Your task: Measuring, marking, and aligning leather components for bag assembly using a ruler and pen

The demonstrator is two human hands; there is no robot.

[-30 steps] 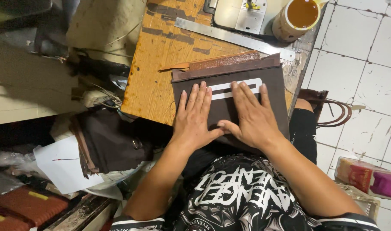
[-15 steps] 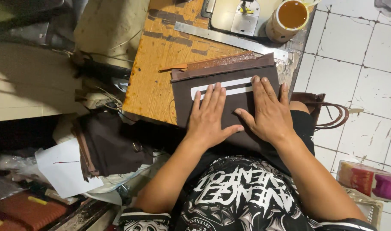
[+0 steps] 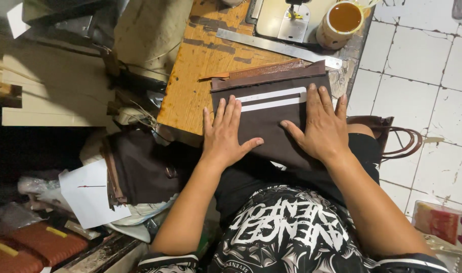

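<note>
1. Panel (image 3: 271,129): in the head view, a dark brown rectangular piece lies flat at the near edge of the orange wooden table (image 3: 200,76), its near part overhanging toward the person's lap.
2. Its long axis runs left to right across the view, tilted slightly so the right end sits a little farther from the person than the left.
3. Two white strips (image 3: 274,98) cross the panel's far part, parallel to that long axis.
4. A reddish-brown strip (image 3: 266,71) lies along the panel's far edge, touching it and running the same way.
5. Left hand (image 3: 223,136) rests palm down on the panel's left part, fingers spread wide and flat, tips pointing away from the person, thumb stretched toward the middle; it grips nothing.
6. Right hand (image 3: 322,129) lies palm down on the panel's right part, fingers also wide and flat, tips reaching the right end of the white strips, thumb pointing toward the left hand.
7. The two thumbs lie near each other but apart, with bare panel between them.
8. A steel ruler (image 3: 276,48) lies on the table beyond the panel, angled across it.
9. A cup (image 3: 342,23) of brown liquid stands at the table's far right corner, beside a sewing machine base (image 3: 286,20).
10. Left of the table, dark brown pieces (image 3: 140,169) are piled with a white paper sheet (image 3: 87,199).
11. A brown bag (image 3: 387,134) lies on the white tiled floor (image 3: 423,76) by the person's right side.
</note>
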